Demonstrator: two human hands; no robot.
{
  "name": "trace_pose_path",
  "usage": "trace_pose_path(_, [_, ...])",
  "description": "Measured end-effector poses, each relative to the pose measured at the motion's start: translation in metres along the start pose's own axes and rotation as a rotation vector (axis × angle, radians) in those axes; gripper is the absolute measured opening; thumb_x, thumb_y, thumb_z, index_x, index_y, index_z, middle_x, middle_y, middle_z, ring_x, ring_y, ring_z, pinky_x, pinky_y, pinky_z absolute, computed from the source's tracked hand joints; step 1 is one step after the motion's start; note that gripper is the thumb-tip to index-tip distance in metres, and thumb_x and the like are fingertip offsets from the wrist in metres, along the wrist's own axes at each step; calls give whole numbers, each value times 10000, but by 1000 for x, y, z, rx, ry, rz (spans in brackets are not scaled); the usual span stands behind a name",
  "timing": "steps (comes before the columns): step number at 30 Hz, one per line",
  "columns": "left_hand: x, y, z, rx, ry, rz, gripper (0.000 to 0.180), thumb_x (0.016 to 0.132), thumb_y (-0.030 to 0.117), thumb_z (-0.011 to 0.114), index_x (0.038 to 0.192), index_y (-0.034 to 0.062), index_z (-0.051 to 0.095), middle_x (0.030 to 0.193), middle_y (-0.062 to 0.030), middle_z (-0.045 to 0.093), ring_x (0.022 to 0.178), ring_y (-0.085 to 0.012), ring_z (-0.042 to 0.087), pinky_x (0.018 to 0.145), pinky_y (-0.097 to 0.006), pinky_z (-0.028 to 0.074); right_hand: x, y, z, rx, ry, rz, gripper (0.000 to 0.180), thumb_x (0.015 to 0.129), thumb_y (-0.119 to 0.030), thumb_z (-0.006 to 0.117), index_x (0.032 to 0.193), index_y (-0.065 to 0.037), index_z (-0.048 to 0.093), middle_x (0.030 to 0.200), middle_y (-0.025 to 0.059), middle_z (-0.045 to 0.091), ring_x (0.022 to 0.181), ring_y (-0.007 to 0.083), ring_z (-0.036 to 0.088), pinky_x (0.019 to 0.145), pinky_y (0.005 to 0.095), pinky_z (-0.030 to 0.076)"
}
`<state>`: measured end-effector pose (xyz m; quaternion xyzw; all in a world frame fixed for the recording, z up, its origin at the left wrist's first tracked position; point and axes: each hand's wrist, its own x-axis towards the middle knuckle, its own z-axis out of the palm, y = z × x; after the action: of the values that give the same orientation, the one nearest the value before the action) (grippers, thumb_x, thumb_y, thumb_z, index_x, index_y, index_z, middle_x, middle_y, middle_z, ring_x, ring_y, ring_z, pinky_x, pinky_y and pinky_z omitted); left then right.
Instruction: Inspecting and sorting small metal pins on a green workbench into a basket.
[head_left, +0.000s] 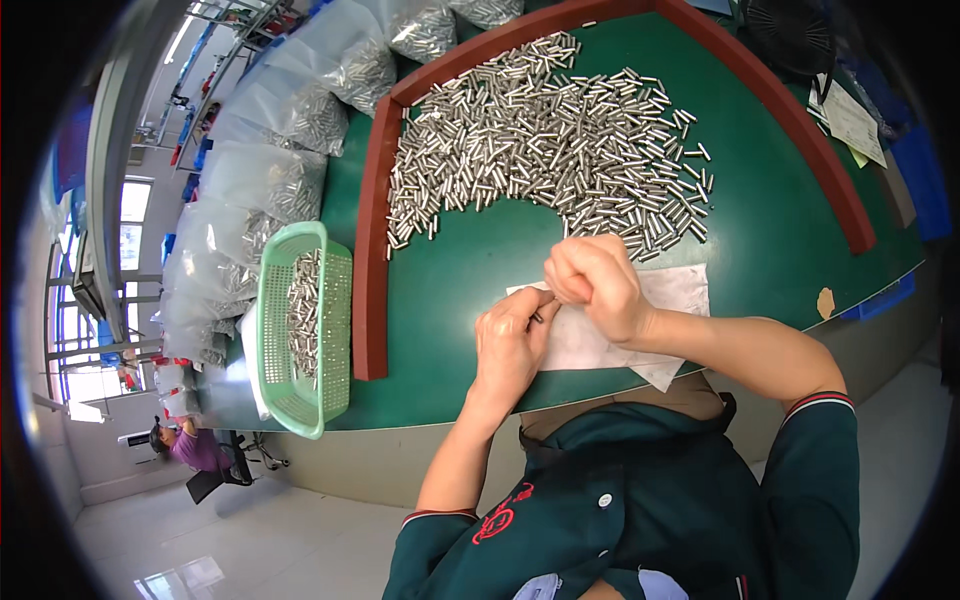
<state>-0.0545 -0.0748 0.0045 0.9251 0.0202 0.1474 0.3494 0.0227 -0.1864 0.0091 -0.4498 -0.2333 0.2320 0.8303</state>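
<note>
My left hand (510, 338) is closed over the near edge of the pale sheet (672, 300), fingers curled round a small metal pin (538, 317) whose end peeks out. Just to its right and slightly farther off, my right hand (603, 288) is closed too, fingertips pressed together close to the left hand's fingers. What sits inside the right fingers is hidden. A big heap of short, shiny metal pins (540, 135) spreads over the green tabletop (470, 270) beyond both hands.
Dark red wooden rails (372, 250) border the heap on the left, back and right. Left of the rail stands a light green basket (337, 330) holding more pins. Clear plastic bags (290, 185) of pins line the left side. A black fan (790, 35) is at back right.
</note>
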Motion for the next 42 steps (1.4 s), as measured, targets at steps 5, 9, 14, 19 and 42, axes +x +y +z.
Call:
trace_pose_path(5, [-6,-7,-15,-927,6,-471,103,851,123,522,819,25,516,607,3,447,494,-56,345,452,-190,294,2,-4,-15,468,-6,134,370,847,-154,310,485,-97,265,419,-14,242,371,75,189,376,237,148])
trace_pose_path(9, [-4,-19,-30,-1643,-91,-649,143,887,165,460,872,30,503,690,-15,407,525,-53,295,465,-168,257,7,-6,-18,460,11,166,379,851,-174,309,481,-104,262,411,-16,236,365,77,165,371,239,140])
trace_pose_path(14, [-5,-23,-32,-1758,-89,-709,153,884,165,467,897,20,515,681,-9,405,526,-51,303,464,-167,257,9,-8,-12,455,13,208,383,846,-189,314,475,-108,266,407,-16,235,368,78,166,374,242,145])
trace_pose_path(19, [-9,-27,-58,-1731,5,-605,273,914,305,387,898,64,513,622,31,342,497,-43,273,444,-175,233,6,-9,-10,425,3,245,391,846,-202,315,471,-107,263,405,-11,239,370,82,173,379,240,151])
trace_pose_path(42, [69,-77,-74,485,250,-267,262,687,215,664,582,-7,574,595,-189,566,587,-343,575,555,-415,454,5,-7,-11,335,-50,168,393,854,-209,339,484,-87,287,420,-5,254,398,86,183,401,244,163])
